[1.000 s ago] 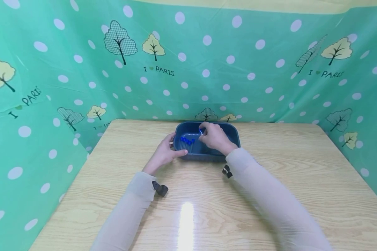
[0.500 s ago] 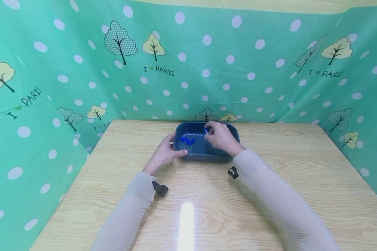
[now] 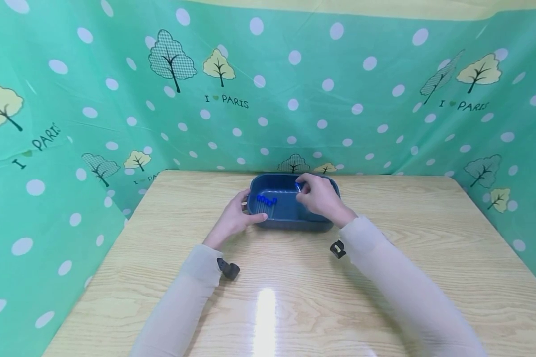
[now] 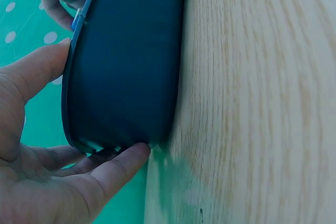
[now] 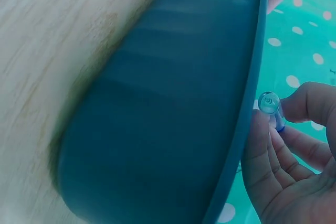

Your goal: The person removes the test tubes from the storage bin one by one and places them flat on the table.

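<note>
A dark blue oblong basin point(image 3: 290, 225) stands at the back of the table. My left hand point(image 3: 232, 219) holds its left end, thumb on the front rim and fingers against the outer wall, as the left wrist view of the basin point(image 4: 126, 61) shows. Over the basin's right half, my right hand point(image 3: 320, 197) pinches a small clear tube with a blue cap point(image 3: 299, 188). In the right wrist view the tube's round clear end point(image 5: 269, 103) points at the camera, between thumb and fingers. Several blue-capped pieces point(image 3: 266, 201) lie in a row in the basin's left part, over fine ridges.
The wood-grain table point(image 3: 183, 317) stretches in front and to both sides. Right behind the basin hangs a green dotted cloth point(image 3: 290, 124) with printed trees, which also runs along both sides.
My right hand has moved to the right over the basin with the blue-capped tube in its fingers. The left hand, the basin and the row of blue-capped pieces have stayed put.
</note>
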`<state>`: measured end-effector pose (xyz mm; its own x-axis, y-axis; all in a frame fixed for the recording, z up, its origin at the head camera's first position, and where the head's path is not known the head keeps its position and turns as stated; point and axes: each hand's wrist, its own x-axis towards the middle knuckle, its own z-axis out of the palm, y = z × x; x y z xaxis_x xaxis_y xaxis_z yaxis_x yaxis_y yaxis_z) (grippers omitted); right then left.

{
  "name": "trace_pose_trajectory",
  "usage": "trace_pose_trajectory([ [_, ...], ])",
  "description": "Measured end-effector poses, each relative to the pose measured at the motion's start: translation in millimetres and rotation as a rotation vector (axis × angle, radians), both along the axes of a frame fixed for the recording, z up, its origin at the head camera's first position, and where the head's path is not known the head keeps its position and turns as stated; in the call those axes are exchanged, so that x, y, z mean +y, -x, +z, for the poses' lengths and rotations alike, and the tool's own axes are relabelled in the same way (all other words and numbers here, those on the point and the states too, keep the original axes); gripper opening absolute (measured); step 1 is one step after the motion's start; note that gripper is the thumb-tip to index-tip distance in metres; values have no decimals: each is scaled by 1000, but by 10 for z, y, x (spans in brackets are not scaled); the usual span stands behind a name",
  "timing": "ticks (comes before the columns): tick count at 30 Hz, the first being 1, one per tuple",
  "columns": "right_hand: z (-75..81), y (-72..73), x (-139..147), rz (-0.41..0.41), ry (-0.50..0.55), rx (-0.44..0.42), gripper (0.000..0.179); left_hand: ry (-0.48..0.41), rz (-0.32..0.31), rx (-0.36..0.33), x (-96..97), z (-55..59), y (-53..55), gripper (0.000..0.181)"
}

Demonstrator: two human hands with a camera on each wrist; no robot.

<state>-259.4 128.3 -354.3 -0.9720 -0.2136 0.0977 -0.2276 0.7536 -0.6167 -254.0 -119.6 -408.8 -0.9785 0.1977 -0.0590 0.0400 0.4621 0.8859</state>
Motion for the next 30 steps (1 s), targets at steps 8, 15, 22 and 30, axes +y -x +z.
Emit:
trace_pose_trajectory([
  [8, 20, -40, 49, -15, 44, -11, 44, 7, 0, 5, 4, 14, -3, 97],
  [15, 32, -72, 101, -6, 85, -37, 46, 8, 3, 0, 5, 7, -1, 97],
  [22, 40, -100, 163, -10, 67, -11, 45, 4, -4, 2, 5, 9, 0, 96],
  [30, 37, -145, 236, -14, 63, -1, 45, 9, 4, -2, 11, 19, -13, 96],
])
